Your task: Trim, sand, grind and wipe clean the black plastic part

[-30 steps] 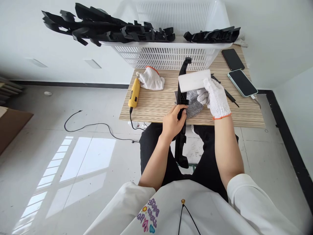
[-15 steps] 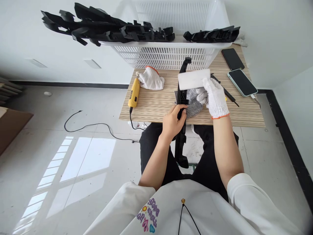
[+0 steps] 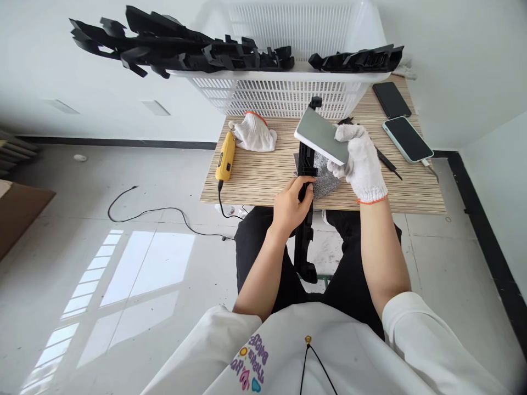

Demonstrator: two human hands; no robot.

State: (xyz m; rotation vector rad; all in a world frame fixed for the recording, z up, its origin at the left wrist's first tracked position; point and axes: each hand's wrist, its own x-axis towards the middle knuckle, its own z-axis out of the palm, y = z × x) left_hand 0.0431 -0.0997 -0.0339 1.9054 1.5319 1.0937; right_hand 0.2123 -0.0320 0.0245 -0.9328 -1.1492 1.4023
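Observation:
My bare left hand [image 3: 293,202] is closed around a long black plastic part [image 3: 303,247], which lies lengthwise across the table edge and reaches down between my legs. In a white knit glove, my right hand [image 3: 360,159] grips a flat sanding pad [image 3: 322,135] with a grey-green face and a white edge. The pad is tilted above the upper stretch of the black part and hides some of it. A grey cloth [image 3: 326,178] lies on the table between my hands, partly under the black part.
A white plastic basket [image 3: 272,90] stands at the back, with several black parts [image 3: 185,49] along its rim. At left lie a yellow corded tool [image 3: 225,156] and a white glove [image 3: 256,133]. At right are two phones [image 3: 407,139] and a thin black tool [image 3: 387,162].
My right hand has turned the pad over and tilted it, so its grey-green face shows instead of the white one. My left hand and the black part stay put.

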